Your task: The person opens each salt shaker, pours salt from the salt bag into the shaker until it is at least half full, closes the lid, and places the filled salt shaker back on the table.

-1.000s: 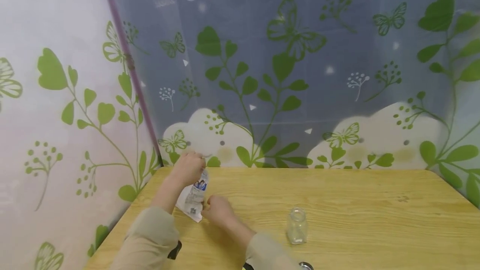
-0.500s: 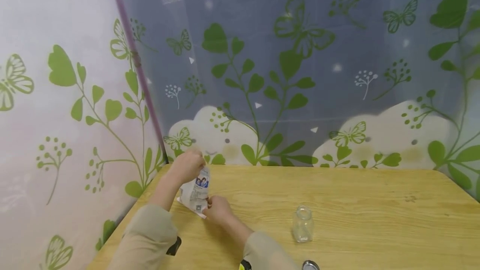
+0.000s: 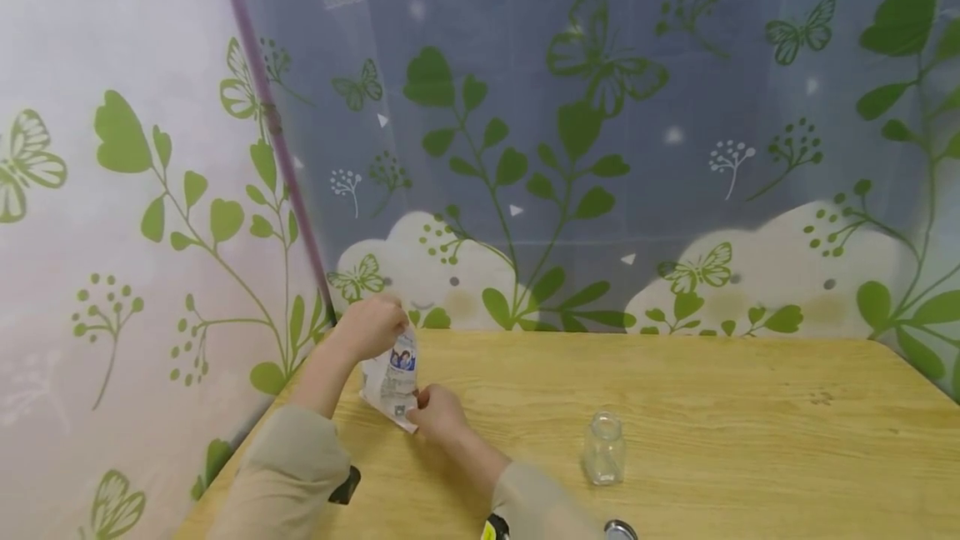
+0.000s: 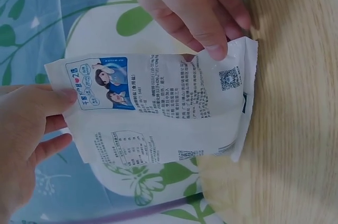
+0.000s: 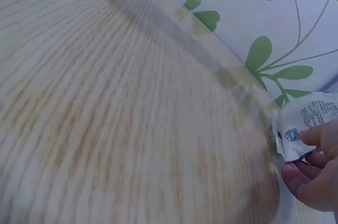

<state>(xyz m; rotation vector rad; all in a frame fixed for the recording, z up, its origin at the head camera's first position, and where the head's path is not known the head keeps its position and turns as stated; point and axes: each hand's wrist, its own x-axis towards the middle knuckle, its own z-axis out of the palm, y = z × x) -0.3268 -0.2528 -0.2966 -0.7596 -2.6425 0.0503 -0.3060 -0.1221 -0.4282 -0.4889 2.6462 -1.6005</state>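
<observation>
A white printed packet (image 3: 392, 382) stands tilted over the wooden table at the left back, its lower edge at the tabletop. My left hand (image 3: 371, 327) pinches its upper end. Lower down, my right hand (image 3: 439, 417) holds the packet's right edge near the bottom corner. The left wrist view shows the packet (image 4: 158, 102) between both hands, with the left thumb and fingers on its picture end and the right hand (image 4: 195, 7) at the end with the square code. In the right wrist view, fingers and thumb grip the packet's corner (image 5: 290, 134).
An open glass jar (image 3: 604, 450) stands on the table (image 3: 712, 415) to the right of the hands. A round metal lid (image 3: 620, 530) lies nearer the front edge. Dark objects show beside both sleeves. Printed curtains (image 3: 480, 148) rise behind and to the left.
The packet has been lifted slightly and now stands more upright, with both hands still holding it. The head view has shifted a little to the left.
</observation>
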